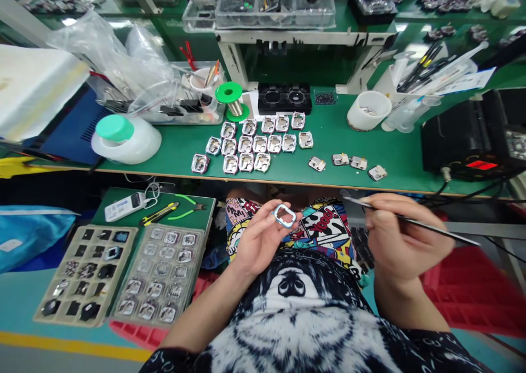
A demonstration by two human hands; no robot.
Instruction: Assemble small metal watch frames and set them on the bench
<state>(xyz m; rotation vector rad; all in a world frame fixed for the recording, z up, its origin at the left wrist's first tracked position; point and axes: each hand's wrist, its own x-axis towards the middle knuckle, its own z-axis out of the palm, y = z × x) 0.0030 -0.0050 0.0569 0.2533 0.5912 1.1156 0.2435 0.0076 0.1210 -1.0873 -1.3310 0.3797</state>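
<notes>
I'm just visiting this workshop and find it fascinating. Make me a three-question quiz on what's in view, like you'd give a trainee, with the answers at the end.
1. Multiple choice: What does the person's left hand hold?
a) a spoon
b) a small open frame
c) a light bulb

2. True or false: The slim tool in the right hand is apart from the small open frame.

3. Fill in the missing word: The lid on the white bottle is ____ in colour.

Key: 1 b; 2 true; 3 green
</notes>
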